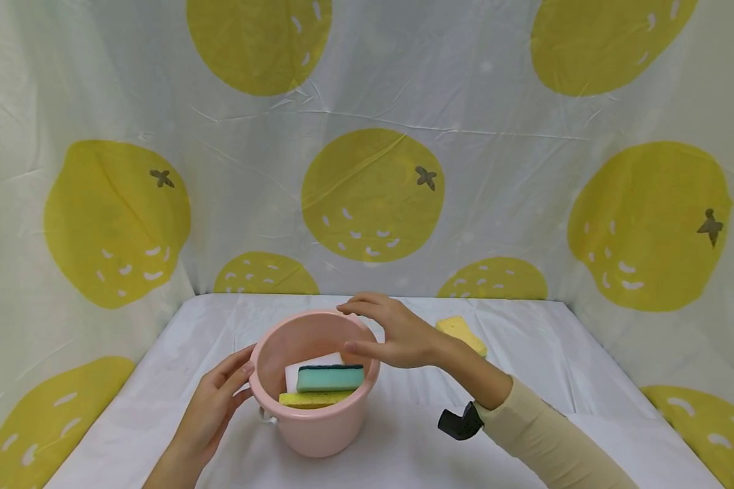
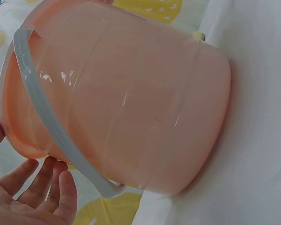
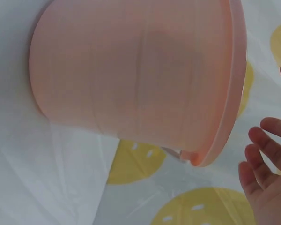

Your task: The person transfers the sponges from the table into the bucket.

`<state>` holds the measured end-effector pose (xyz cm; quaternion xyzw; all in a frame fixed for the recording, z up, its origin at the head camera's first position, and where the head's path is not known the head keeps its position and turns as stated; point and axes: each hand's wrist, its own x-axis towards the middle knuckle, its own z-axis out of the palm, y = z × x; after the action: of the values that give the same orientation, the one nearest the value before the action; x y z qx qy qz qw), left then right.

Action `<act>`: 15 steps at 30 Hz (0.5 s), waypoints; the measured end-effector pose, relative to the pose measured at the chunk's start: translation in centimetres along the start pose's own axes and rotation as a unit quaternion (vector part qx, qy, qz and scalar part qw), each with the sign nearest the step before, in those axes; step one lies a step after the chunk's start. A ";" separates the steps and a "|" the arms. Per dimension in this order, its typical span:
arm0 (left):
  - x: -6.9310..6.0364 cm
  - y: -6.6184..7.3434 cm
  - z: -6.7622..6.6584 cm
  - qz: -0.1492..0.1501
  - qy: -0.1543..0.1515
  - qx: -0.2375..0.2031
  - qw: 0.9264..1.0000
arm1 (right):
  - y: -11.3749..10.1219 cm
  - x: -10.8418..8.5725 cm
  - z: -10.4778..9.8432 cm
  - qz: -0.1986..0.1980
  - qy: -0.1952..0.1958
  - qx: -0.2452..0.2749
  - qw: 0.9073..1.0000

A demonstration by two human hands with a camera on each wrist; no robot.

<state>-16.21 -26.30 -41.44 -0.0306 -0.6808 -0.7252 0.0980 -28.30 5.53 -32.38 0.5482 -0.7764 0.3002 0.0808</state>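
A pink bucket (image 1: 321,431) with a pale handle (image 2: 51,119) stands upright on the white-covered table. Inside it lie a teal sponge with a dark scouring layer (image 1: 330,379), a yellow sponge (image 1: 312,400) and a white block (image 1: 300,372) partly hidden behind the teal one. My left hand (image 1: 214,401) holds the bucket's left rim, its thumb at the edge and fingers against the outside. Over the right side of the opening hovers my right hand (image 1: 397,333), fingers loosely extended and holding nothing. In the right wrist view its fingertips are apart from the rim.
Another yellow sponge (image 1: 461,334) lies on the table (image 1: 514,380), beyond my right forearm and partly covered by it. A white curtain (image 1: 495,136) with big yellow fruit prints encloses the table at the back and sides. A black strap piece (image 1: 461,422) hangs at the right sleeve.
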 end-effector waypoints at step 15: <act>0.0 0.0 0.0 -0.010 0.004 0.001 1.000 | 1.7 -2.1 -1.2 0.021 0.012 -0.013 1.000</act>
<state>-16.19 -26.26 -41.41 -0.0208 -0.6817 -0.7254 0.0933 -29.32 8.25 -33.01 0.5269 -0.7908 0.2980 0.0909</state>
